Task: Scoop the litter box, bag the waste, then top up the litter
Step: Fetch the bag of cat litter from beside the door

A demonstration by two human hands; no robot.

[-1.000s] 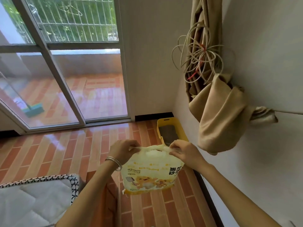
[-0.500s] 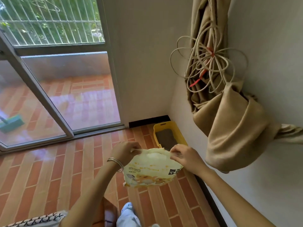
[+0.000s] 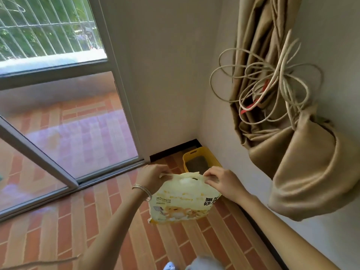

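I hold a pale yellow cat litter bag in the air over the tiled floor. My left hand pinches the left side of its top edge, and a metal bangle sits on that wrist. On the right side of the top edge, my right hand grips the bag. The top looks pulled apart between the two hands. Beyond the bag, a yellow litter box with grey litter stands on the floor in the corner, against the right wall. The bag hides its near end.
A knotted beige curtain with looped cable hangs off the right wall at arm height. A glass sliding door runs along the left. Red brick-pattern tiles cover the floor. A slipper shows at the bottom edge.
The view has moved forward and turned right toward the corner, so the litter box is nearer. The quilted mat at the lower left has left the view. Both hands keep hold of the bag.
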